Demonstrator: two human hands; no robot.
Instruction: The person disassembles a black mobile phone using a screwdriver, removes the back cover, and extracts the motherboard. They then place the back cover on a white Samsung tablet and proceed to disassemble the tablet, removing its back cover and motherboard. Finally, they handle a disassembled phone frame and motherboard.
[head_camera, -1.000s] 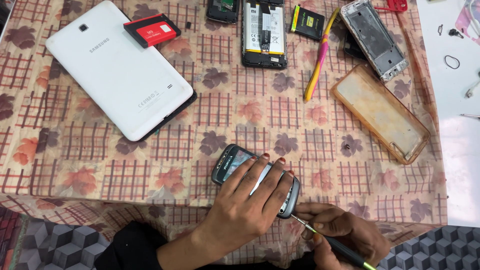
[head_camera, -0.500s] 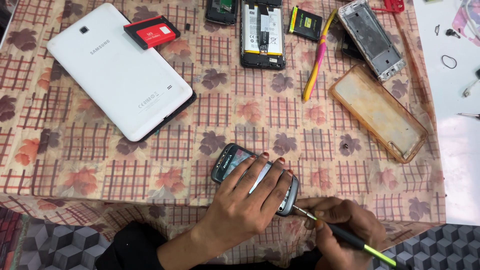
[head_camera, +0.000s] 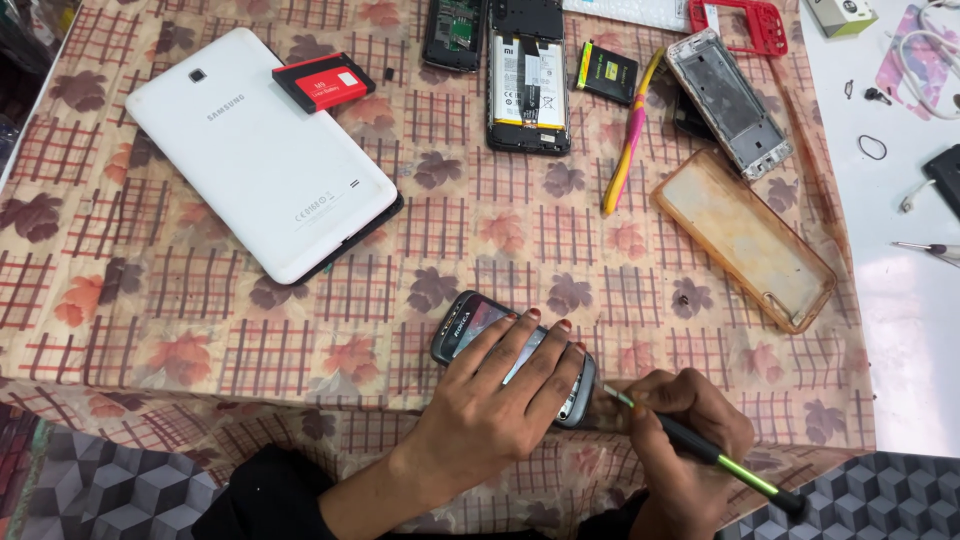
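A small dark phone (head_camera: 470, 322) lies near the front edge of a patterned tablecloth (head_camera: 200, 330). My left hand (head_camera: 495, 400) presses flat on it, fingers spread over its face. In my right hand (head_camera: 690, 445) is a thin screwdriver (head_camera: 700, 448) with a black and green handle; its metal tip touches the phone's right end.
A white tablet (head_camera: 260, 150) lies face down at the upper left with a red battery (head_camera: 322, 82) on it. Farther back are an opened phone with its battery (head_camera: 527, 75), a metal phone frame (head_camera: 725, 100), a yellow-pink tool (head_camera: 630, 135) and a clear amber case (head_camera: 745, 240).
My right hand and the screwdriver have shifted slightly; the tip stays at the phone's right end. My left hand keeps pressing on the phone.
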